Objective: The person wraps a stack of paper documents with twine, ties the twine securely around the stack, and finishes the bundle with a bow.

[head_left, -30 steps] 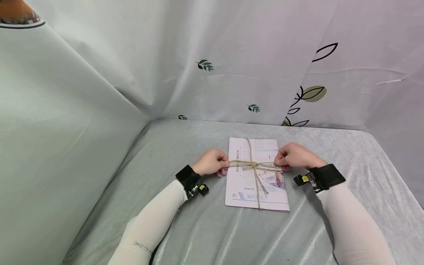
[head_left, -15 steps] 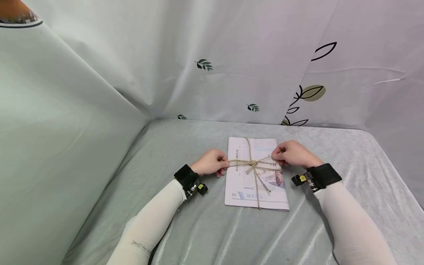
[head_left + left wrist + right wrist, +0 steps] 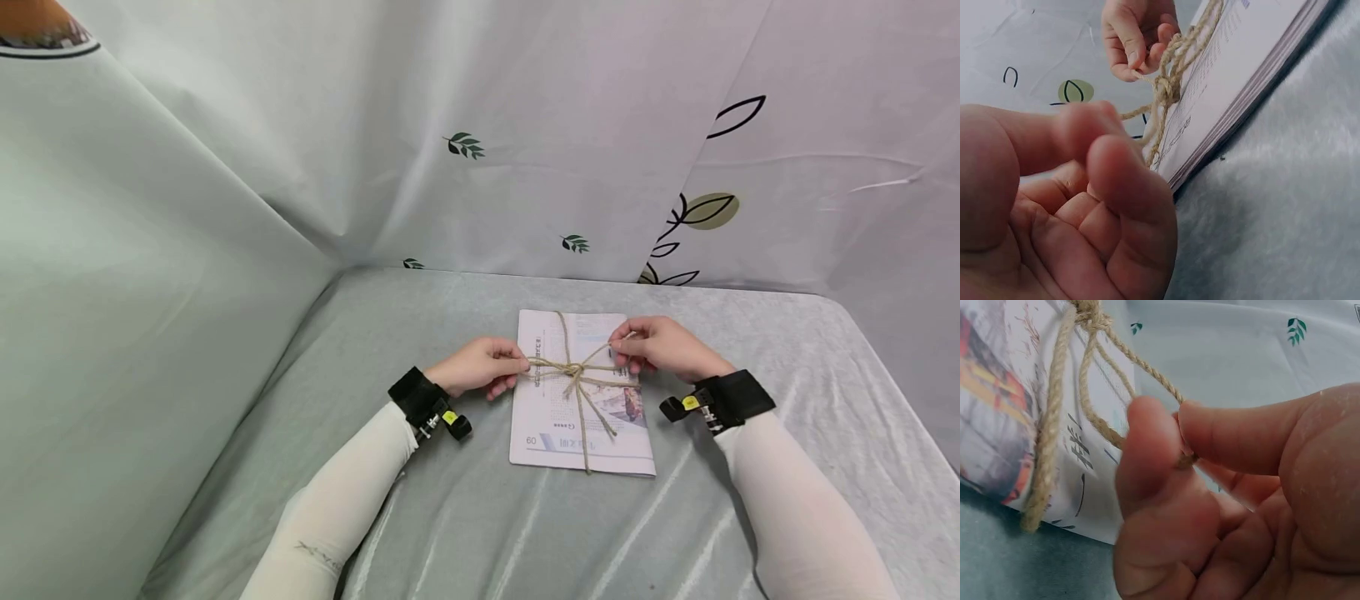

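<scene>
A flat stack of folded newspapers (image 3: 543,417) lies on the table, bound lengthwise and crosswise with jute twine (image 3: 584,433). The twine's knot (image 3: 574,370) sits near the middle of the top sheet. At the stack's left edge my left hand (image 3: 491,367) pinches a strand of twine between thumb and forefinger. On the far right side my right hand (image 3: 660,346) pinches another strand, lifted off the paper and running back to the knot. The right wrist view shows this twine (image 3: 1147,369) passing between thumb and fingertip. A loose twine end (image 3: 1038,494) hangs over the printed picture.
A grey plush cloth (image 3: 435,517) covers the table. Pale curtains with leaf prints (image 3: 525,167) rise behind and at the left. Black wrist straps carry small cameras (image 3: 457,425) close to the cloth.
My right hand has moved slightly away from me and left, raising its strand off the paper. The left hand has shifted a little right, over the stack's edge, with its strand.
</scene>
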Motion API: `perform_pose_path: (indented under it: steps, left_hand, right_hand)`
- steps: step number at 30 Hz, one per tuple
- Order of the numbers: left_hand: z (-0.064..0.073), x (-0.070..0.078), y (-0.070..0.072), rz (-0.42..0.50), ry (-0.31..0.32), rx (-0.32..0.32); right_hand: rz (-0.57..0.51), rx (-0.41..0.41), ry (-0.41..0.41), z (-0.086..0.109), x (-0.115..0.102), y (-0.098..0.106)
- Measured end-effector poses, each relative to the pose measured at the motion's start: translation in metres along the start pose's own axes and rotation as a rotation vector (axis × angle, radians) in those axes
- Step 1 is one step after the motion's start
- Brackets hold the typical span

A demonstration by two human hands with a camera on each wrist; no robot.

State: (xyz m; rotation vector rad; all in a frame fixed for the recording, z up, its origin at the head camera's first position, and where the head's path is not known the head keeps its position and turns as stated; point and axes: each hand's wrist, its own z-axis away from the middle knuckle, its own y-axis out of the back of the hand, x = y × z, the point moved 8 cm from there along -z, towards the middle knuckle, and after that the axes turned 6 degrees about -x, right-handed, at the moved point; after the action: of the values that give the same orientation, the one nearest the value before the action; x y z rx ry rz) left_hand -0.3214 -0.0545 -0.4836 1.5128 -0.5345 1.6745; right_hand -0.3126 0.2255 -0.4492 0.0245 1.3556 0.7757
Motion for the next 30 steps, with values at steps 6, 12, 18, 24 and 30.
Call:
perform_pose_path:
  steps: [6, 12, 18, 24, 30]
  left_hand:
    - [-0.004, 0.000, -0.002, -0.036, -0.002, 0.027]
    - [-0.005, 0.002, -0.004, -0.048, -0.013, 0.063]
    - [-0.004, 0.003, -0.004, -0.047, -0.024, 0.078]
    - [0.002, 0.005, -0.001, -0.077, -0.027, 0.087]
    - [0.002, 0.003, -0.002, -0.076, -0.033, 0.056]
  right_hand:
    - [-0.043, -0.034, 0.009, 0.001, 0.003, -0.005]
    - [-0.092, 0.005, 0.041, 0.007, 0.009, -0.010]
    - [-0.186, 0.049, 0.075, 0.010, 0.015, -0.013]
    - [-0.170, 0.065, 0.131, 0.006, 0.011, -0.018]
    - [-0.066, 0.114, 0.171, 0.004, 0.010, -0.017]
